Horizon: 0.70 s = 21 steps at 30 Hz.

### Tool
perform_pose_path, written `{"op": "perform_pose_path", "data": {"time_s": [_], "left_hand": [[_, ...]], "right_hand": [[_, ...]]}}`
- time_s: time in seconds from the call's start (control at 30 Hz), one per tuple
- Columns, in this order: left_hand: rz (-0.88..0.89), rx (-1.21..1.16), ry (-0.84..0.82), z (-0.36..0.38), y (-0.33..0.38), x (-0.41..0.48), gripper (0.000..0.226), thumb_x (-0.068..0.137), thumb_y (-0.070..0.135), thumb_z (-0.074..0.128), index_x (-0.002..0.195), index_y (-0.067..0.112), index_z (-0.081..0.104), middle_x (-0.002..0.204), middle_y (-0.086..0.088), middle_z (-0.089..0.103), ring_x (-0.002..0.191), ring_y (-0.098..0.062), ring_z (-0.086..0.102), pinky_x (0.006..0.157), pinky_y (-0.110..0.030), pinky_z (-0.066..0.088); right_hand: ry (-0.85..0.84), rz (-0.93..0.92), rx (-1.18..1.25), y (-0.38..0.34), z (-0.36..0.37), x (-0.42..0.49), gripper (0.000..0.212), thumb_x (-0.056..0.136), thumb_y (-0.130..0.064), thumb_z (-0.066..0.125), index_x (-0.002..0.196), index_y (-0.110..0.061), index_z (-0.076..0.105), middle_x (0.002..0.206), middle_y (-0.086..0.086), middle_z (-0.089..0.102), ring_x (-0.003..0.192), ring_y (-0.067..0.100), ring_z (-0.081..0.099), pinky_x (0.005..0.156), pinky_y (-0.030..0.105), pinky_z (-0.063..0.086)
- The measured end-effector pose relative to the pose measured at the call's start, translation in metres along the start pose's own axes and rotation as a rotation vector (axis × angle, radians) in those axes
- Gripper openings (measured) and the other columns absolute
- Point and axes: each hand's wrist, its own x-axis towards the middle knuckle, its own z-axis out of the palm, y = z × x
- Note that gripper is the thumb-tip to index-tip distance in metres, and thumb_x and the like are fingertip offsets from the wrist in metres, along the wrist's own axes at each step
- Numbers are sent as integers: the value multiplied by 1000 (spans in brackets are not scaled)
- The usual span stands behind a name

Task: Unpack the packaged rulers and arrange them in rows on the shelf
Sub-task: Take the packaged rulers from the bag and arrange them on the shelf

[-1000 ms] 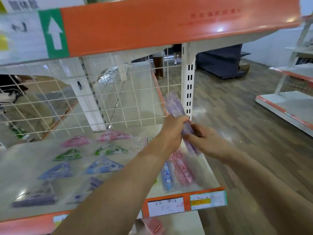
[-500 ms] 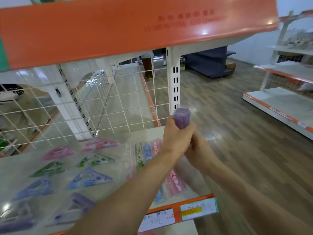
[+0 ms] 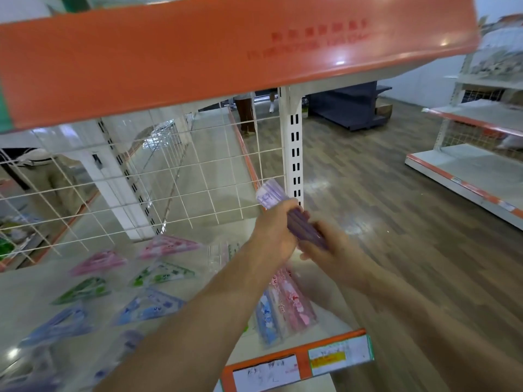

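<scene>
Two bare forearms reach in from the bottom edge over the front lip of a white shelf [image 3: 198, 239], where two paper price labels [image 3: 339, 356] sit in its orange edge strip. On the shelf's right end, below the arms, lie packaged straight rulers [image 3: 294, 302], pink beside blue, running front to back. To their left, triangular set squares [image 3: 150, 305] in pink, green, blue and purple lie in blurred rows across the surface. Above the right end of the shelf, both hands hold a pack of purple rulers [image 3: 304, 229] clear of the surface. The left hand [image 3: 276, 236] is curled round its middle and the right hand [image 3: 336, 250] grips its lower end, the two hands just beside each other. The pack tilts, with its clear-wrapped upper end sticking out past the left hand's fingers toward the back of the shelf. The left forearm crosses over part of the straight rulers and hides the shelf under it. Behind the hands stands a white wire mesh panel [image 3: 141, 179], and the slotted white upright post [image 3: 294, 154] rises just beyond the tip of the pack. An orange fascia [image 3: 226, 52] of the shelf above spans the top. Farther off are a wood-patterned floor [image 3: 396, 222], more orange-edged shelving [image 3: 467, 171] at right, a dark low unit [image 3: 348, 108] and a person's legs [image 3: 244, 111] seen through the mesh.
</scene>
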Motion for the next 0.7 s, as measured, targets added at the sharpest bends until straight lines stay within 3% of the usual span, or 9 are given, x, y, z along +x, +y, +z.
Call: {"op": "perform_pose_path", "data": {"time_s": [0.1, 0.17, 0.23, 0.33, 0.43, 0.5, 0.57, 0.7], "left_hand": [[-96, 67, -107, -2, 14, -3, 18, 95, 10, 47, 77, 5, 48, 69, -11, 52, 64, -23, 52, 65, -33, 42], [-123, 214, -48, -3, 17, -1, 12, 93, 14, 55, 83, 7, 52, 75, -10, 54, 72, -23, 56, 70, -34, 49], [-47, 463, 112, -10, 18, 5, 13, 90, 21, 62, 93, 9, 56, 86, -6, 53, 89, -23, 54, 82, -35, 46], [108, 591, 277, -20, 19, 15, 35, 84, 18, 65, 115, 2, 57, 102, -8, 54, 94, -23, 51, 80, -32, 41], [121, 594, 216, -19, 17, 16, 17, 84, 11, 63, 100, 6, 59, 101, -8, 53, 84, -21, 50, 75, -31, 41], [122, 601, 185, -16, 15, 13, 3, 86, 11, 61, 87, 11, 57, 96, -6, 53, 88, -22, 50, 82, -35, 44], [152, 610, 171, -15, 14, 13, 8, 86, 13, 60, 94, 10, 60, 98, -6, 57, 98, -24, 54, 93, -40, 45], [153, 601, 148, -13, 11, 15, 17, 87, 15, 59, 102, 9, 62, 92, -5, 56, 94, -23, 54, 93, -39, 45]], "right_hand": [[-59, 43, 142, -15, -8, 1, 12, 96, -18, 49, 104, -15, 58, 82, 2, 66, 69, 17, 65, 63, 36, 53], [-19, 50, -127, -15, -7, 3, 16, 96, -19, 46, 103, -11, 58, 83, 4, 66, 73, 22, 63, 68, 40, 50], [17, 102, -410, -8, -2, 6, 23, 98, -23, 42, 108, -9, 56, 95, 9, 66, 86, 30, 61, 68, 36, 45], [-19, 206, -674, 2, 10, 7, 26, 99, -22, 38, 113, -5, 52, 107, 13, 60, 100, 32, 59, 74, 33, 40], [-74, 187, -834, 7, 20, 3, 28, 100, -22, 35, 116, -6, 51, 108, 10, 49, 106, 27, 52, 83, 31, 39], [-59, 170, -859, 6, 21, 3, 27, 100, -22, 34, 115, -7, 51, 114, 10, 50, 106, 26, 50, 82, 30, 38], [-23, 155, -840, 2, 20, 5, 25, 100, -22, 35, 113, -8, 51, 114, 9, 50, 105, 25, 51, 78, 31, 36], [37, 138, -807, -2, 23, -3, 21, 100, -17, 35, 116, -9, 46, 116, 8, 47, 105, 23, 49, 72, 25, 29]]}}
